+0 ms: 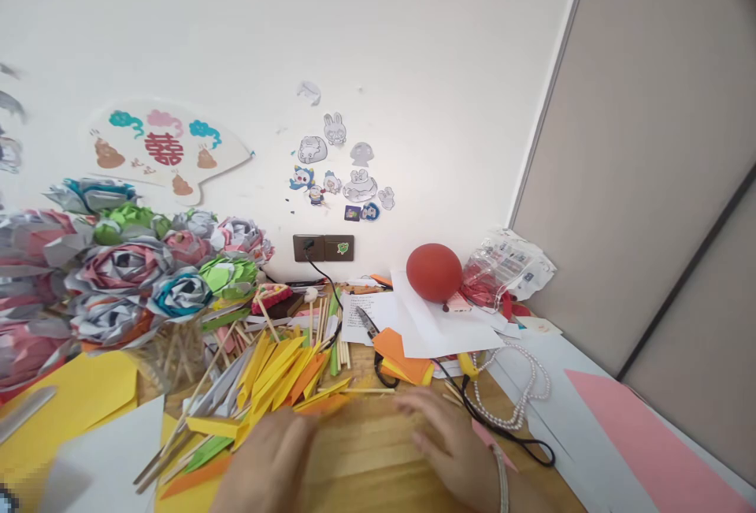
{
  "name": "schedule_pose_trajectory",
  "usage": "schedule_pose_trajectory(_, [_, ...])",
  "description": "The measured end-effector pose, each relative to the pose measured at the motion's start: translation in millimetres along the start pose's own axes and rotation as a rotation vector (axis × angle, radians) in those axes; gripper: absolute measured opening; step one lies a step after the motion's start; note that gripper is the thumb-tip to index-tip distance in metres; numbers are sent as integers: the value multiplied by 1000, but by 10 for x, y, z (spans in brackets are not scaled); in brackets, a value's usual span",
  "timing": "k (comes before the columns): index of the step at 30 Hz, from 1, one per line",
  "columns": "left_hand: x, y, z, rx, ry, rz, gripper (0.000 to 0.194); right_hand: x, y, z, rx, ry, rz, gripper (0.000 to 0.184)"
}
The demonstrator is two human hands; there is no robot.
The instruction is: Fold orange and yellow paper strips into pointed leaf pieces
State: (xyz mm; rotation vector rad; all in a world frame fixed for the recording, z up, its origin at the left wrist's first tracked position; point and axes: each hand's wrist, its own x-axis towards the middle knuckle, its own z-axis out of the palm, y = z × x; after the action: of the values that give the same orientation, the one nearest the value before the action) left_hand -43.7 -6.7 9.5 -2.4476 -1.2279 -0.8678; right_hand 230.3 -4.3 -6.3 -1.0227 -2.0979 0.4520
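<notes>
My left hand [268, 462] lies at the bottom of the view on the wooden table [366, 458], its fingertips against an orange folded paper strip [322, 405] at the edge of a pile of yellow and orange folded paper pieces [277, 375]. The fingers are blurred and partly hidden. My right hand [452, 446] rests flat on the wood to the right, fingers stretched out and holding nothing, a bracelet on its wrist. A thin wooden stick [369, 391] lies just beyond both hands.
A bunch of paper roses [118, 276] stands at the left. Scissors [369, 328], orange paper [402, 355], white sheets, a red balloon [434, 271], a plastic bag [508, 265], a pearl string [525, 395], a black cord [508, 434] and pink paper [638, 442] lie right.
</notes>
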Motion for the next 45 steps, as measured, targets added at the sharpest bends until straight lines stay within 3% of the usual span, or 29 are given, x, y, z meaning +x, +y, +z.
schedule_pose_trajectory(1, [12,-71,-15,111,75,-37,20,20,60,-16,-123,57,11,37])
schedule_pose_trajectory(5, [25,-251,44,509,-7,-240,42,76,296,-18,-449,35,175,49])
schedule_pose_trajectory(8, [-11,-246,172,619,-49,-220,48,76,380,25,-522,5,238,50])
schedule_pose_trajectory(14, [-80,-187,387,385,-31,105,47,91,351,33,-556,64,208,45])
schedule_pose_trajectory(17, [-46,-170,391,329,-39,156,42,123,338,20,-562,77,178,36])
schedule_pose_trajectory(22, [8,-167,321,198,-184,359,42,165,346,18,-609,91,197,33])
schedule_pose_trajectory(30, [-59,-192,426,219,-111,180,45,175,461,82,-716,127,97,18])
schedule_pose_trajectory(37, [16,-93,359,62,-161,225,38,141,561,103,-757,205,66,23])
schedule_pose_trajectory(45, [-29,-107,436,45,-20,223,27,150,445,30,-756,241,82,21])
